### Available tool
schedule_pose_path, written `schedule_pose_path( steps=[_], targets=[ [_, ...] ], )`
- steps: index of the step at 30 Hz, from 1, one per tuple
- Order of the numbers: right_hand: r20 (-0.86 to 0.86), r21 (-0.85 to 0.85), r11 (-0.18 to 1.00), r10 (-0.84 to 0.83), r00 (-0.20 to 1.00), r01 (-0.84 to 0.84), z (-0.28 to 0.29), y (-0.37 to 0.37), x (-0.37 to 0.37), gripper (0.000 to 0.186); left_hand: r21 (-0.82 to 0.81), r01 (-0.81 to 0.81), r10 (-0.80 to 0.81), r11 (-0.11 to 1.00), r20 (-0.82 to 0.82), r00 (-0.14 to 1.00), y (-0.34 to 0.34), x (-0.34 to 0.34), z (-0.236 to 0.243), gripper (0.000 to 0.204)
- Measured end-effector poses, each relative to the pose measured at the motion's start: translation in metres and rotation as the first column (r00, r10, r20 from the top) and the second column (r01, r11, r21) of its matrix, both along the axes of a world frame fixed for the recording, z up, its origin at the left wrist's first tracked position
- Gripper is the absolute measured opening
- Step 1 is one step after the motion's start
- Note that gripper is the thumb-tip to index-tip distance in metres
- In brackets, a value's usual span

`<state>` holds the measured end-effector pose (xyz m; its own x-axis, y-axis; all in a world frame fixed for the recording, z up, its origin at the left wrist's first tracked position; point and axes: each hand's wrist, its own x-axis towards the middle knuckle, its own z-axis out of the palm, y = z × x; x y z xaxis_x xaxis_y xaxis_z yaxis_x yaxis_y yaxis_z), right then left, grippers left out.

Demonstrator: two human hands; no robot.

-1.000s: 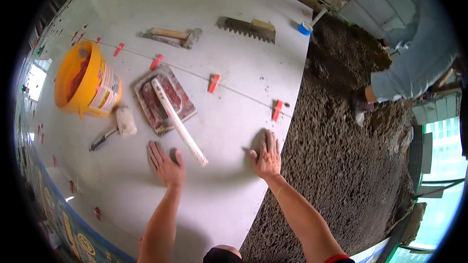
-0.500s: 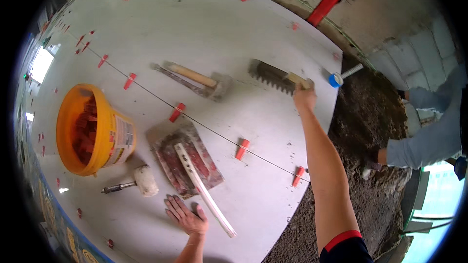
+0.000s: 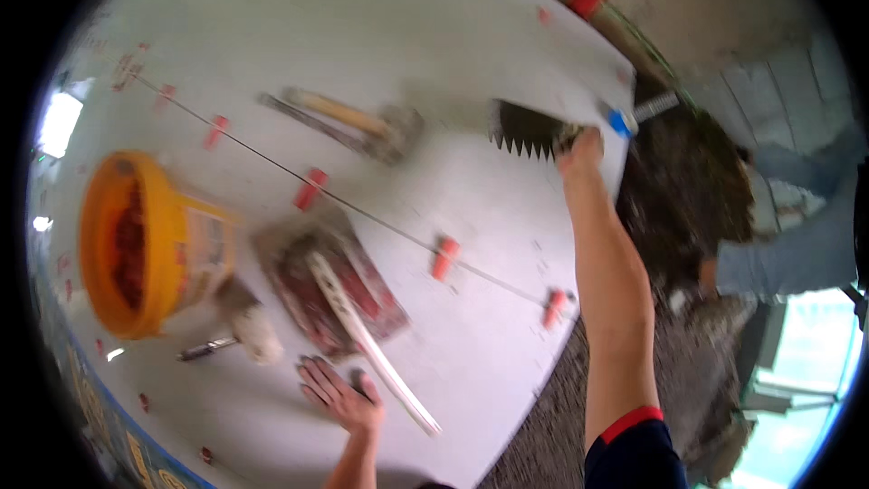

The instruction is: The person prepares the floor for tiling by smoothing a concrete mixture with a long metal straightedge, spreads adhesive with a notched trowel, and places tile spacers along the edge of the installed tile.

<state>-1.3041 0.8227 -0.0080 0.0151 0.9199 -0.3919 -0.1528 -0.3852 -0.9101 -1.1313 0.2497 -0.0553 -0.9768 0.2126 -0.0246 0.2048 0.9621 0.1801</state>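
My right hand (image 3: 585,147) is closed round the handle of a notched trowel (image 3: 527,129), its toothed edge facing down toward the pale tiles (image 3: 362,36). The trowel is slightly blurred, and I cannot tell whether it touches the surface. My left hand (image 3: 342,396) lies flat on a tile with fingers spread. Just beyond its fingers is a stained square plate (image 3: 371,285) with a long white bar (image 3: 362,330) across it. Beside that hand lies a mallet with a whitish head (image 3: 258,333). Farther off, a wooden-handled hammer (image 3: 394,134) rests alongside a thin dark bar (image 3: 312,120).
A yellow bucket (image 3: 163,294) of red wedges stands at left. Red wedges (image 3: 444,258) line the tile joint. Past the tiles' right edge is rough dark mortar (image 3: 670,208), with another person's grey-clad leg (image 3: 778,258). A blue-and-white item (image 3: 623,123) sits near that edge.
My right hand has carried the trowel a little to the right and turned its blade more toward me. My left hand stays flat on the tile. The whole view has shifted slightly.
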Motion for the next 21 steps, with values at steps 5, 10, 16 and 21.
schedule_pose_path(
  steps=[5,10,16,21],
  targets=[
    [-0.004,0.211,0.923,0.331,0.944,-0.323,0.107,-0.006,0.197,0.035,-0.033,0.013,-0.017,0.999,-0.117,0.993,0.001,0.004,-0.012,0.082],
    [0.764,0.099,0.843,0.276,0.583,-0.529,0.138,-0.048,0.329,0.053,-0.015,0.034,-0.036,0.999,-0.183,0.982,0.002,0.006,-0.018,0.082],
    [0.802,-0.179,0.860,0.409,0.435,-0.477,0.055,-0.162,0.397,0.046,-0.050,0.013,-0.024,0.999,-0.226,0.974,-0.002,0.008,-0.024,0.079],
    [0.832,-0.029,0.869,0.295,0.470,-0.494,0.011,-0.195,0.406,0.048,-0.070,0.002,-0.020,0.998,-0.248,0.969,-0.007,0.008,-0.032,0.079]
  ],
)
